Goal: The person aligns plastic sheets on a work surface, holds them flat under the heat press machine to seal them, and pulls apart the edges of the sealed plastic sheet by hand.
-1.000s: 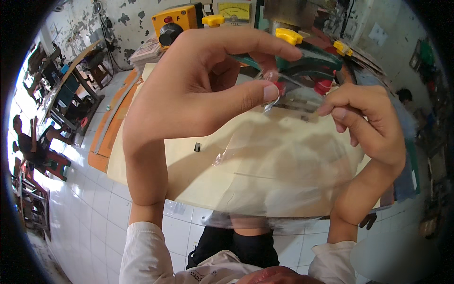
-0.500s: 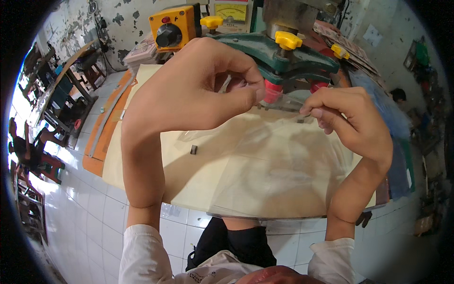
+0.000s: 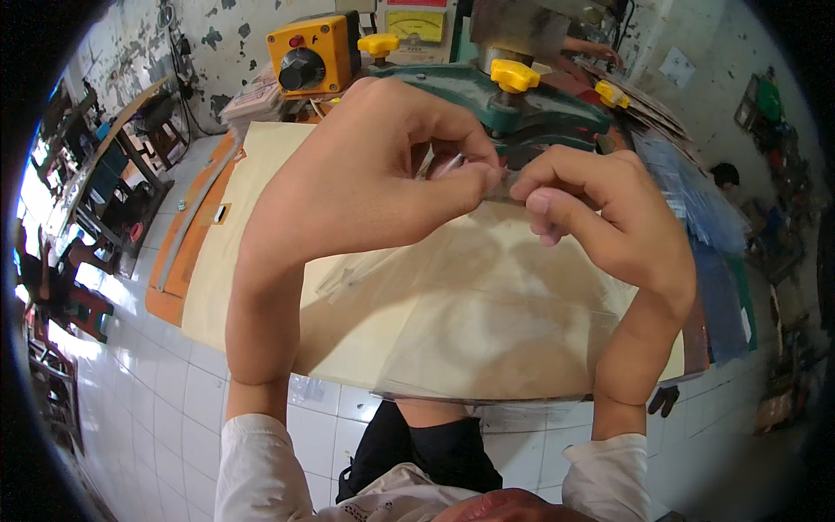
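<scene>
I stand at a pale tan table with an orange strip along its left edge. The floor under me is made of shiny white tiles. Far ahead is a white wall with dark spots where paint has come off. A big green machine with yellow knobs sits at the far side, next to an orange box. On the left, dark wooden chairs stand in bright light.

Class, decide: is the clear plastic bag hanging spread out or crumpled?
Spread out: the clear plastic bag hangs flat from both hands' fingertips.
</scene>
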{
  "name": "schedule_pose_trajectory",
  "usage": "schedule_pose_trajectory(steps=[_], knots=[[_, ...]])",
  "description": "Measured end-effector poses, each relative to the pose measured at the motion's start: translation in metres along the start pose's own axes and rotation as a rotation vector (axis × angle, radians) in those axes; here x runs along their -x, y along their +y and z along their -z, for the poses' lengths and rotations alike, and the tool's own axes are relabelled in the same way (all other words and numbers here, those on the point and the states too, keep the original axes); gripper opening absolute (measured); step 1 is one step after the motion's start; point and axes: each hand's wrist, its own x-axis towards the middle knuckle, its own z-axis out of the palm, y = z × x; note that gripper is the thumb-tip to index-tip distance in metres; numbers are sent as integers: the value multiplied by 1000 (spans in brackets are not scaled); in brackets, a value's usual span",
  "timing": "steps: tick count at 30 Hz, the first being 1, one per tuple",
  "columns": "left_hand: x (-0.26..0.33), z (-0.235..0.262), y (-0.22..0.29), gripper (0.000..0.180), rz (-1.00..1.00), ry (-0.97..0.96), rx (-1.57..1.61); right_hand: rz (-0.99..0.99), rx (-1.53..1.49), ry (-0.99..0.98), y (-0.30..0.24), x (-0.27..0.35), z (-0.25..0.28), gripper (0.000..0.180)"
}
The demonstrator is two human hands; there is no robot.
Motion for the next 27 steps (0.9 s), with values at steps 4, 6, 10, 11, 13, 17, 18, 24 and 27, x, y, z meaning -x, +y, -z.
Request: schedule_pose_trajectory(steps=[4,6,10,11,13,17,18,24,27], knots=[[-3,0,-1,14,14,-6,-38,-59,-57,38,1,0,1,13],[-5,0,-1,13,27,-19,-36,-33,-29,43,1,0,2,13],[-5,0,0,13,60,-42,-54,32,47,29,5,0,2,11],[-6,1,-1,13,63,-61,-52,27,49,33,7,0,3,11],[-5,1,-2,14,78,-76,-59,84,103,17,9,-1,2,10],[-8,0,-8,15,27,-85,-42,126,76,106,10,1,0,10],[-8,1,-9,16,0,-91,-55,121,70,91,10,1,-1,10],[-10,3,-17,16,-61,-133,25,108,44,73,10,1,-3,10],[-12,3,-18,17,-88,-174,153,109,42,69,10,2,-1,9]])
